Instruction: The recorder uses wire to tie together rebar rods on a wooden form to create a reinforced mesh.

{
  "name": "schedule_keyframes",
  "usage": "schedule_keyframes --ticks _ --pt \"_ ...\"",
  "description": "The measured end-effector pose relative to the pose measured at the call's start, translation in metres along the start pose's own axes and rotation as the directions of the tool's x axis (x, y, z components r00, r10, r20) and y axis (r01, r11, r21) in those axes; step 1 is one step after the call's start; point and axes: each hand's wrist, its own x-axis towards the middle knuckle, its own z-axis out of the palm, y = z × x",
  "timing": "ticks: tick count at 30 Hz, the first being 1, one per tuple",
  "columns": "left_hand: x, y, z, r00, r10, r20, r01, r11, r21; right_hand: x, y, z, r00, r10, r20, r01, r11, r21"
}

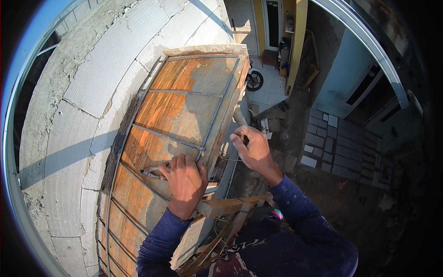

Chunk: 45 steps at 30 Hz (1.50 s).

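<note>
My left hand (pixel 186 182) rests over the near right part of a wooden formwork panel (pixel 168 108), its fingers closed around metal pincers (pixel 151 172) whose head points left. Steel reinforcing bars (pixel 168 135) form a grid over the panel, and a crossbar joint lies just beyond my left fingers. To the right, past the formwork's edge, my right hand (pixel 253 150) is raised with thumb and fingers pinched together. What they hold, if anything, is too small to make out. A bundle of thin dark tie wire (pixel 121 143) lies along the panel's left side.
A pale block wall (pixel 69 134) curves along the left. Wooden timbers (pixel 230 206) cross close to my body. Far below on the right are a ground area with stacked grey pavers (pixel 323 138), a motorcycle wheel (pixel 254 80) and a doorway (pixel 273 25).
</note>
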Motion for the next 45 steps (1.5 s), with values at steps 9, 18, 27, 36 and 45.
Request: schedule_keyframes --ticks 9,18,27,36,45 --pt "0.017 0.002 0.016 0.999 0.039 -0.016 -0.039 0.999 0.026 0.019 0.001 0.022 0.996 0.067 -0.051 -0.062 0.993 0.102" --pt "0.017 0.001 0.010 0.999 0.016 -0.038 -0.022 0.988 -0.155 0.049 0.009 0.014 0.987 0.030 -0.159 -0.015 0.996 0.089" --pt "0.019 -0.002 0.000 1.000 0.020 0.013 -0.017 0.981 -0.193 0.116 0.028 0.026 0.993 -0.084 -0.088 0.073 0.990 -0.120" --pt "0.117 -0.020 0.012 0.977 0.170 -0.129 -0.213 0.818 -0.534 0.111 0.023 0.017 0.993 0.108 -0.041 -0.109 0.993 -0.034" --pt "0.190 -0.030 0.091 0.963 0.265 0.051 -0.113 0.569 -0.814 0.118 0.035 0.023 0.997 0.053 -0.049 -0.050 0.998 0.049"
